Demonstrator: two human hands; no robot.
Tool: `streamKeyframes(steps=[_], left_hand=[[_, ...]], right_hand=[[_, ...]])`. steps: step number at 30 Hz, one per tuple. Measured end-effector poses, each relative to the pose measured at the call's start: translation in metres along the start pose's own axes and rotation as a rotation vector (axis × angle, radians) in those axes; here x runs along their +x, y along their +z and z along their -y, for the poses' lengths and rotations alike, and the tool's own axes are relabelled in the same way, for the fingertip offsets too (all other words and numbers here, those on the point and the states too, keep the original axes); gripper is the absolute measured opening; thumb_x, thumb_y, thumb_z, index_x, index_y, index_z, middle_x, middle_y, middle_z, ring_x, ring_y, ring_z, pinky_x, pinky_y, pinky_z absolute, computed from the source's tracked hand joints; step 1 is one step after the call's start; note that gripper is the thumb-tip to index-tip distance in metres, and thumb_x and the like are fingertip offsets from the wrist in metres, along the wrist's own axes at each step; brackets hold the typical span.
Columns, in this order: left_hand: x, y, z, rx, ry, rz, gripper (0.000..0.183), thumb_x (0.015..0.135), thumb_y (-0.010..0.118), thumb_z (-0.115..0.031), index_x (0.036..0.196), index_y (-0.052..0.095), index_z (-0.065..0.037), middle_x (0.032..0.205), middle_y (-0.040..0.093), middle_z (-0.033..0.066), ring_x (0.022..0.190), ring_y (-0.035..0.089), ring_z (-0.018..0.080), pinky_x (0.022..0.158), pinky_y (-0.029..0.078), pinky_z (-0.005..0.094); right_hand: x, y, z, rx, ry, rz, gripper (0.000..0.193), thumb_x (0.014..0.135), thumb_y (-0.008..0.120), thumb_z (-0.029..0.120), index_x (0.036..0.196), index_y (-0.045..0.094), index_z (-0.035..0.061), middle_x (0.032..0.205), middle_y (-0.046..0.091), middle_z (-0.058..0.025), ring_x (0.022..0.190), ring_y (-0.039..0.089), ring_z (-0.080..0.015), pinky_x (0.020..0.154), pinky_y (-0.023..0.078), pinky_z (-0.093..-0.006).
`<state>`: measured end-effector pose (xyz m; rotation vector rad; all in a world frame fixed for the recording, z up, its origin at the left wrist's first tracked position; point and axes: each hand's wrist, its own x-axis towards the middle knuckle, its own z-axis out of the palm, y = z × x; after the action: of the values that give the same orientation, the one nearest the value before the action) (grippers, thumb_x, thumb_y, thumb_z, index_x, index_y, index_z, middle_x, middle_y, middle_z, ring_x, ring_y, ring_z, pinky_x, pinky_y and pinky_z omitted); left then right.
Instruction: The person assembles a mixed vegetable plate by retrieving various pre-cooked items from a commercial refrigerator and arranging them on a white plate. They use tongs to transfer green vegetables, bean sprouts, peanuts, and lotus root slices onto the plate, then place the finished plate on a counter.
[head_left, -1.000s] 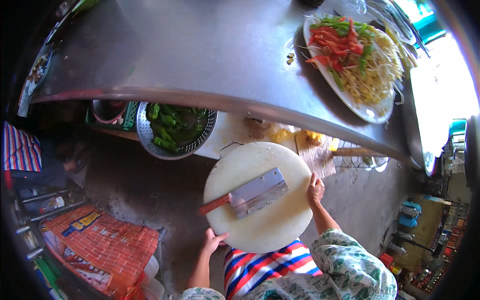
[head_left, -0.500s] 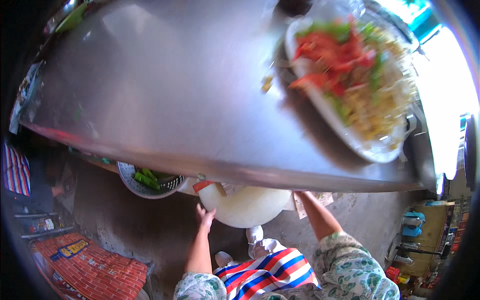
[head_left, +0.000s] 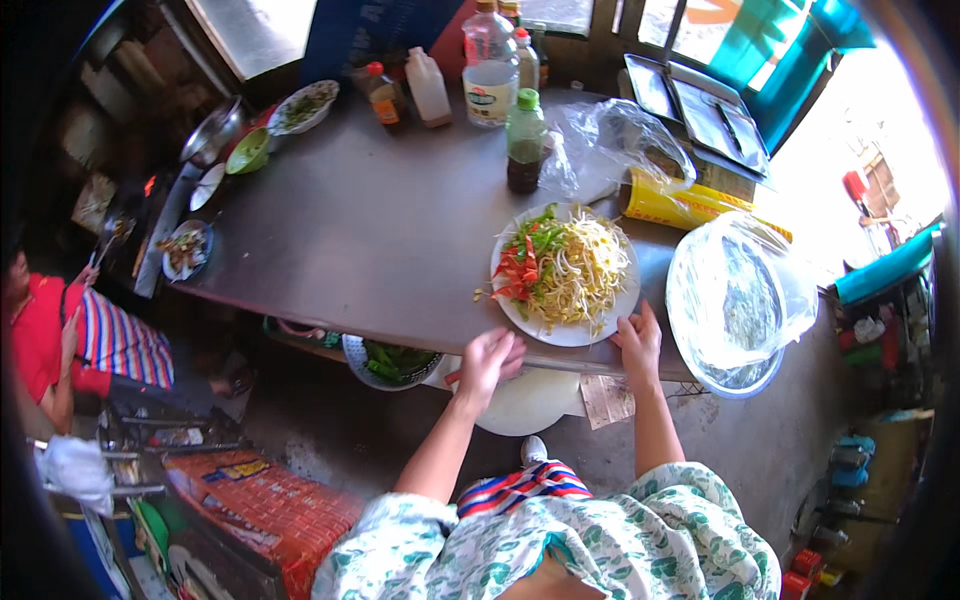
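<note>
A white plate near the table's front edge holds bean sprouts, red pepper strips and shredded green vegetable. My right hand is at the plate's right front rim, thumb and fingers apart; whether it touches the rim I cannot tell. My left hand hovers by the table edge, left of the plate and apart from it, fingers stretched toward it and slightly blurred. Neither hand holds anything. Below the table edge, a round pale board is partly hidden.
A basin under clear plastic stands right of the plate. Behind are a yellow roll box, a green-capped bottle and more bottles. A colander of green vegetables sits below the table. A person in red stands left.
My view has shifted, showing more of the tabletop and the whole plate. Both hands have risen from beside the round board, under the table edge, to the plate's front sides.
</note>
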<state>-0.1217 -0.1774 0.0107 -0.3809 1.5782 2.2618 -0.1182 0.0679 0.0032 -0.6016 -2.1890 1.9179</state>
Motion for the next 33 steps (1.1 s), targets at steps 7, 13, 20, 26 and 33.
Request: streamKeyframes(steps=[7, 13, 20, 26, 33], left_hand=[[0.051, 0.006, 0.009, 0.231, 0.093, -0.329, 0.02, 0.08, 0.057, -0.005, 0.098, 0.054, 0.002, 0.077, 0.061, 0.0071, 0.063, 0.061, 0.0132, 0.05, 0.052, 0.025], [0.069, -0.074, -0.016, 0.14, 0.188, -0.432, 0.021, 0.078, 0.059, -0.004, 0.098, 0.055, -0.001, 0.076, 0.061, 0.0049, 0.061, 0.059, 0.0114, 0.052, 0.049, 0.0212], [0.098, -0.186, -0.098, -0.025, 0.246, -0.546, 0.05, 0.074, 0.061, -0.003, 0.12, 0.043, 0.001, 0.088, 0.06, 0.0081, 0.07, 0.057, 0.0133, 0.058, 0.047, 0.0248], [0.157, -0.288, -0.173, -0.04, 0.223, -0.696, 0.058, 0.071, 0.061, -0.001, 0.125, 0.039, 0.002, 0.101, 0.055, 0.0125, 0.079, 0.056, 0.0168, 0.063, 0.047, 0.029], [0.237, -0.468, -0.21, -0.069, 0.229, -0.45, 0.029, 0.08, 0.058, -0.019, 0.105, 0.056, -0.006, 0.102, 0.059, 0.0098, 0.089, 0.058, 0.0213, 0.079, 0.046, 0.0343]], right_hand=[[0.024, 0.02, -0.009, 0.241, 0.075, 0.129, 0.064, 0.075, 0.052, -0.004, 0.135, 0.029, -0.001, 0.082, 0.058, -0.0064, 0.065, 0.057, -0.0117, 0.054, 0.049, -0.022], [0.018, 0.114, 0.01, 0.384, 0.139, 0.218, 0.066, 0.075, 0.051, -0.008, 0.136, 0.026, -0.0027, 0.085, 0.059, -0.0066, 0.068, 0.058, -0.0122, 0.058, 0.05, -0.0229], [0.026, 0.265, 0.052, 0.404, 0.051, 0.481, 0.059, 0.075, 0.049, -0.011, 0.129, 0.032, 0.0073, 0.096, 0.06, -0.0111, 0.08, 0.059, -0.017, 0.064, 0.048, -0.0279], [0.057, 0.386, 0.065, 0.434, 0.052, 0.601, 0.064, 0.07, 0.045, -0.014, 0.128, 0.03, 0.0089, 0.108, 0.056, -0.0147, 0.095, 0.057, -0.0197, 0.082, 0.046, -0.032], [0.077, 0.441, 0.074, -0.016, -0.135, 0.675, 0.047, 0.064, 0.056, 0.005, 0.111, 0.055, 0.0007, 0.084, 0.063, -0.016, 0.081, 0.062, -0.0247, 0.071, 0.049, -0.0365]])
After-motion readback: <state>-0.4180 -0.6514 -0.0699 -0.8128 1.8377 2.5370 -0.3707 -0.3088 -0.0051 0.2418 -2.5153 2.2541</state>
